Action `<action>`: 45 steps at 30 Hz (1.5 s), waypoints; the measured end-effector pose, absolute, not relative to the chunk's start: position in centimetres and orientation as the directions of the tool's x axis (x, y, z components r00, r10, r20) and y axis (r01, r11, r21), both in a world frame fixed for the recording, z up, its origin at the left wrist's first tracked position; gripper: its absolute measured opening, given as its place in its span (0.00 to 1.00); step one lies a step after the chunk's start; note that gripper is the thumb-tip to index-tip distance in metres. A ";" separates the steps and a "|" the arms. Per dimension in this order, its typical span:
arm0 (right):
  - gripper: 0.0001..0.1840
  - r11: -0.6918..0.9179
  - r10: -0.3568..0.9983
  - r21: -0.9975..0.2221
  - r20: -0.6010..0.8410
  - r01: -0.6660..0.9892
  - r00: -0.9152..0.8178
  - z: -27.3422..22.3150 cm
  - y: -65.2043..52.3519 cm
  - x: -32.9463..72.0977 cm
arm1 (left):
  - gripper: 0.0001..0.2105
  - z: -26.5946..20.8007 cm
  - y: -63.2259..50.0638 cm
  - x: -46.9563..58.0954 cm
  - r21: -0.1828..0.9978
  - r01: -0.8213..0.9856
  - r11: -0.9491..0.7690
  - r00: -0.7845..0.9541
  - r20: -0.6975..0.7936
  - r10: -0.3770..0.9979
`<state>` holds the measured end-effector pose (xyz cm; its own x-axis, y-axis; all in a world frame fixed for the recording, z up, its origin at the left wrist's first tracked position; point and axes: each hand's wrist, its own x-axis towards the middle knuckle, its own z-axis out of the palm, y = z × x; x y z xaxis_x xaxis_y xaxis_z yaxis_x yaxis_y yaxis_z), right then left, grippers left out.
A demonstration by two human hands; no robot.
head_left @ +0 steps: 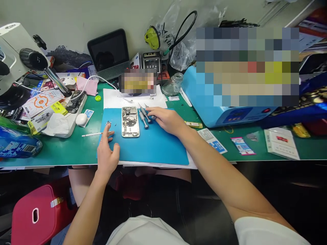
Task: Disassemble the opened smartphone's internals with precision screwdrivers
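An opened smartphone (130,122), its inner parts bare, lies on a blue mat (153,146). To its right, two grey screwdrivers (143,119) rest side by side. My right hand (167,119) is over a further screwdriver (153,117), fingers curled around it; most of that tool is hidden under the hand. My left hand (107,148) is at the mat's left edge, thumb and fingers apart, with nothing gripped. Tiny metal parts (108,123) lie by its fingertips. A thin white stick (92,134) points out to the left, partly behind the fingers.
A microscope (33,61) stands at the left. Behind the mat are a dark-screened tablet (108,49), white paper (111,97) and a glass jar (173,85). A blue machine (204,102) takes up the right back. A blue bottle (20,143) lies front left.
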<state>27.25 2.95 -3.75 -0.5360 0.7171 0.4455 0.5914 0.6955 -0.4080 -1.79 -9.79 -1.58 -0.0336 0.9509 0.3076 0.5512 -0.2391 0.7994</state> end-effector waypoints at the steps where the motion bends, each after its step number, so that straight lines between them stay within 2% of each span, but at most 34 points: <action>1: 0.19 0.692 0.721 -0.406 0.433 0.598 -0.541 -3.8 2.9 27.2 | 0.35 -1.5 -9.8 -1.8 0.803 0.548 -0.232 -0.038 0.302 0.953; 7: 0.21 0.675 0.737 -0.412 0.411 0.612 -0.536 -3.8 2.7 27.1 | 0.35 -1.3 -9.7 -1.7 0.803 0.554 -0.220 -0.036 0.287 0.957; 12: 0.24 0.644 0.765 -0.497 0.425 0.582 -0.485 -3.7 2.5 27.4 | 0.36 -1.4 -9.7 -1.8 0.797 0.560 -0.225 -0.031 0.292 0.956; 19: 0.21 0.575 0.818 -0.573 0.426 0.584 -0.387 -3.4 2.5 27.7 | 0.36 -1.1 -9.8 -1.8 0.780 0.586 -0.218 -0.027 0.289 0.957; 24: 0.24 0.530 0.845 -0.567 0.421 0.631 -0.330 -3.4 2.5 28.8 | 0.35 -1.0 -9.8 -1.7 0.777 0.589 -0.221 -0.019 0.287 0.958; 32: 0.19 0.559 0.827 -0.485 0.385 0.672 -0.410 -3.4 2.6 28.9 | 0.36 -1.1 -9.9 -1.8 0.784 0.580 -0.219 -0.023 0.285 0.958; 45: 0.16 0.556 0.830 -0.510 0.383 0.657 -0.406 -3.1 2.3 28.3 | 0.36 -1.2 -9.7 -1.8 0.782 0.578 -0.233 -0.018 0.298 0.954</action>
<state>28.28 2.29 -3.13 -0.4056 0.8301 0.3828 0.6566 0.5559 -0.5098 -1.76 -9.69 -1.24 -0.0184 0.9544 0.2980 0.5780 -0.2330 0.7820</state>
